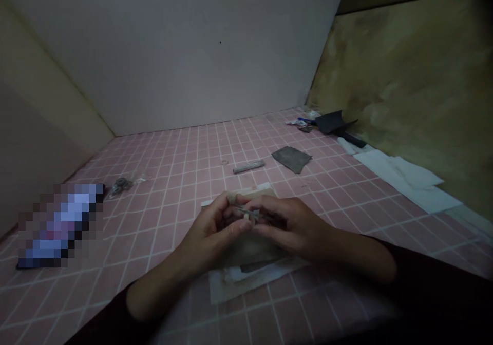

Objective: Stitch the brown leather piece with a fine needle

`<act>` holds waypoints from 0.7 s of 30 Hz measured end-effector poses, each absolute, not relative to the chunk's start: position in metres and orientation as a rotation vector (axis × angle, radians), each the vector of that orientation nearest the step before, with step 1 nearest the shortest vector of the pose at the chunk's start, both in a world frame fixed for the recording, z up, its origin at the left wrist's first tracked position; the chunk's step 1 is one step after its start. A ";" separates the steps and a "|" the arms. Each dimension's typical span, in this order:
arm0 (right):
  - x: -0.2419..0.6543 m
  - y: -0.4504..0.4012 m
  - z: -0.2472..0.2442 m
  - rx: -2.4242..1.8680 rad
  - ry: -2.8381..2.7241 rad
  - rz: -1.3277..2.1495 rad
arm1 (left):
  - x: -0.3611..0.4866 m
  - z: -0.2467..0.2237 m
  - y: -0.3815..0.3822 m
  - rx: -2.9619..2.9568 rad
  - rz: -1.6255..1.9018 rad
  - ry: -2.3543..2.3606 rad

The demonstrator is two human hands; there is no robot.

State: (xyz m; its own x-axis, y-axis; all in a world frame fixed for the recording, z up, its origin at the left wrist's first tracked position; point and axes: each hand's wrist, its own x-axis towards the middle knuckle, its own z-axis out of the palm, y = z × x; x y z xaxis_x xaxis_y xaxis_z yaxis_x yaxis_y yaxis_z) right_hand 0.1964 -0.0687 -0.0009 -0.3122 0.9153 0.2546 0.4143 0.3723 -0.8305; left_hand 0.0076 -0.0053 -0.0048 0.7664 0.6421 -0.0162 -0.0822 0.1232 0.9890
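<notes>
My left hand [217, 227] and my right hand [290, 224] meet at the middle, fingers curled in toward each other. Between their fingertips is a small, thin greyish piece [248, 211]; its kind is too dim and too covered to tell. A tan band shows around a finger of my left hand. Under both hands lies a brownish sheet [250, 250] on top of white paper [231, 291], with a dark edge showing between them. Beyond the hands, a grey rod-like roll [248, 167] and a dark grey square of cloth or sandpaper [291, 159] rest on the pink checked surface.
A blurred-out screen device [61, 227] lies at the left, beside a clear bag with grey bits [121, 185]. A small pale ring [224, 162] is farther back. White sheets [408, 175] and a black dustpan-like object [331, 123] lie along the right wall.
</notes>
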 end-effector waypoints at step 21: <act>0.202 -0.055 0.020 -1.041 -1.605 1.286 | -0.006 0.022 -0.017 2.325 0.822 0.066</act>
State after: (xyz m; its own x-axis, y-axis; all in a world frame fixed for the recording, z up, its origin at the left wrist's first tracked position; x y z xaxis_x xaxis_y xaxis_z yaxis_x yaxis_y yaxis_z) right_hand 0.2019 -0.0553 0.0198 -0.3295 0.9393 0.0961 0.1112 0.1396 -0.9839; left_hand -0.0056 -0.0168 0.0221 0.8008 0.2533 0.5428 -0.1634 -0.7795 0.6047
